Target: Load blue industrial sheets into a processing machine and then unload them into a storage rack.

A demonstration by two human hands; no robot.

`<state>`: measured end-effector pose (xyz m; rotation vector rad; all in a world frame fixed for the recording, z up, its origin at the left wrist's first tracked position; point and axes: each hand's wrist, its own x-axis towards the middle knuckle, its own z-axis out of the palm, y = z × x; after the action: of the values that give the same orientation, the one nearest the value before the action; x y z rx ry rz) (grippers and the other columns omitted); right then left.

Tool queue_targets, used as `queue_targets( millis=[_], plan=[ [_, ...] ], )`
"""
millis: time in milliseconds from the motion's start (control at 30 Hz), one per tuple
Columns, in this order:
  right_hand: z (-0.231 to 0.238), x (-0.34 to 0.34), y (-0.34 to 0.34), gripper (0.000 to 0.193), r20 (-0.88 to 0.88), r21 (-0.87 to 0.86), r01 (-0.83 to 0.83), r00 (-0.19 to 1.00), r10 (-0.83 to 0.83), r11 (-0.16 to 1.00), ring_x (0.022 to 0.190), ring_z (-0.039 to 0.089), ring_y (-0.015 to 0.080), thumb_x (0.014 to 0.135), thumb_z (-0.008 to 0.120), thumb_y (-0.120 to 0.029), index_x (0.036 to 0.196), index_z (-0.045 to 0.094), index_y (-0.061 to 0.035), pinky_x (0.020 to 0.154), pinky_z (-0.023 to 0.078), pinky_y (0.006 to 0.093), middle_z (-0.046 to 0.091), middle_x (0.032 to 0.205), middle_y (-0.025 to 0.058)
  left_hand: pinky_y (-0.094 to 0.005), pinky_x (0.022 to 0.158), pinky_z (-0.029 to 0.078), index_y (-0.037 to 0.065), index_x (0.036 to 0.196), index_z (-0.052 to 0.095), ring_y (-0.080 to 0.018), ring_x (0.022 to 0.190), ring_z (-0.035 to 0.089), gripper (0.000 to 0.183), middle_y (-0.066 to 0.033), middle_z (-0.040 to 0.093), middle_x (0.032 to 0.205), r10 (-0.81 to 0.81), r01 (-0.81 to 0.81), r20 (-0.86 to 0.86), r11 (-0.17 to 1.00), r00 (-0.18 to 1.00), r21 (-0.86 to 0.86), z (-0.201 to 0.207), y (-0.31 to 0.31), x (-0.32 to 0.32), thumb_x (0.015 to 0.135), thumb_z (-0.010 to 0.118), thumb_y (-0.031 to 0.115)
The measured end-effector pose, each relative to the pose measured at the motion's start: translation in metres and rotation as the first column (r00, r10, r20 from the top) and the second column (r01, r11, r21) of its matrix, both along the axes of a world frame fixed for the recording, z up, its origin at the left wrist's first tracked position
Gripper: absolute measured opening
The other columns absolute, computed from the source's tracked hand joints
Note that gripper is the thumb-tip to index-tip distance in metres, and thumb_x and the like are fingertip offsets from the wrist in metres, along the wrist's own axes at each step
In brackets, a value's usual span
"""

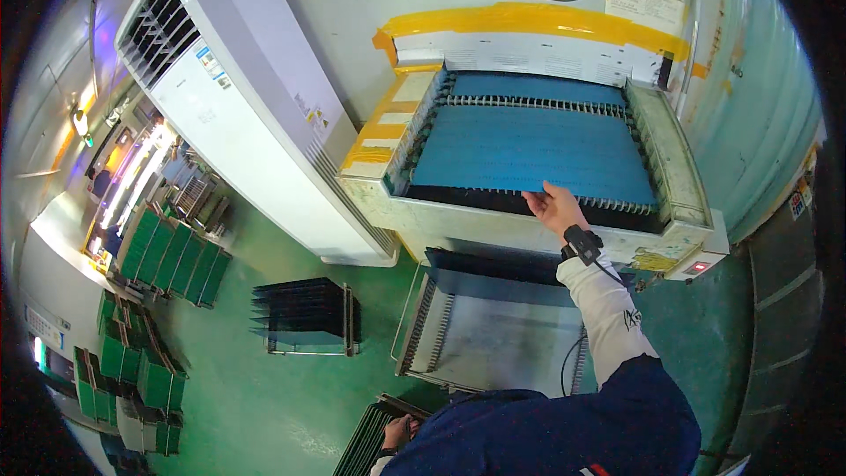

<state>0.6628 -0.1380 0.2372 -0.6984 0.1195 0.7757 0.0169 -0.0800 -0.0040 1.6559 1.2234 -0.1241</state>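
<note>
My right hand (553, 210) reaches to the front edge of a blue panel (533, 150) lying in the machine bed. Its fingers are closed at that edge, one of them over the top face. Behind it lies a second blue panel (533, 85), past a row of small white rollers or teeth (536, 106). Low in the picture, my left hand (399, 432) is curled beside a rack of dark green panels (374, 441). What its fingers hold is hidden.
A wheeled frame with toothed sides (423, 335) stands below the machine, with dark panels (498, 278) at its back. Left of it, a rack of black panels (308, 308) sits on the green floor. A tall white air conditioner (242, 115) flanks the machine (388, 189).
</note>
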Motion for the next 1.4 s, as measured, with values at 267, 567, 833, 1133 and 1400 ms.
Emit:
queue_targets(
  millis=[267,567,833,1133,1400],
  plan=[
    [0.011,-0.016,-0.015,0.032,-0.012,-0.067,-0.239,0.971,0.239,0.969,0.084,0.063,0.0252,0.092,0.052,-0.025,0.11,0.05,0.0018,0.07,0.054,0.0332,0.062,0.103,0.0195,-0.0278,0.049,0.045,0.001,0.088,0.059,-0.0161,0.056,0.056,0.02,-0.0062,0.06,0.069,0.205,-0.149,0.249,0.962,0.947,-0.228,0.04,-0.001,0.024,0.092,0.052,0.019],
    [0.003,-0.052,-0.033,0.029,0.231,-0.351,-0.318,0.882,0.41,0.881,0.082,0.063,0.0194,0.091,0.052,-0.03,0.098,0.059,-0.0028,0.07,0.051,0.0301,0.065,0.096,0.0118,-0.0275,0.051,0.046,0.002,0.088,0.061,-0.0146,0.059,0.058,0.019,-0.0039,0.062,0.073,0.492,-0.358,0.176,0.795,0.853,-0.489,0.018,-0.002,0.023,0.09,0.055,0.02],
    [-0.077,-0.098,-0.042,0.023,0.587,-0.781,0.131,0.486,0.647,0.611,0.072,0.066,0.0207,0.084,0.059,-0.023,0.083,0.066,-0.0012,0.063,0.05,0.0318,0.068,0.078,0.0102,-0.0283,0.054,0.048,0.001,0.095,0.059,-0.0151,0.062,0.059,0.02,-0.0053,0.062,0.076,0.402,-0.302,0.252,0.885,0.88,-0.354,0.013,-0.01,0.012,0.09,0.056,0.02],
    [-0.098,-0.127,-0.063,0.014,0.633,-0.721,0.469,0.148,0.76,0.51,0.078,0.062,0.0334,0.079,0.06,-0.019,0.081,0.065,-0.0062,0.067,0.048,0.0416,0.065,0.079,0.0135,-0.028,0.054,0.05,0.001,0.096,0.06,-0.0156,0.062,0.06,0.024,-0.0054,0.063,0.076,0.617,-0.505,0.039,0.676,0.786,-0.537,0.025,-0.009,0.019,0.089,0.059,0.024],
    [-0.124,-0.128,-0.066,0.017,0.279,-0.796,0.562,0.01,0.96,0.226,0.078,0.061,0.0354,0.075,0.062,-0.022,0.076,0.063,-0.0045,0.068,0.047,0.0479,0.063,0.077,0.016,-0.0263,0.051,0.046,0.001,0.089,0.062,-0.0132,0.058,0.058,0.023,-0.0045,0.062,0.071,0.563,-0.447,0.059,0.712,0.824,-0.542,0.029,-0.01,0.023,0.089,0.056,0.023]
  ],
)
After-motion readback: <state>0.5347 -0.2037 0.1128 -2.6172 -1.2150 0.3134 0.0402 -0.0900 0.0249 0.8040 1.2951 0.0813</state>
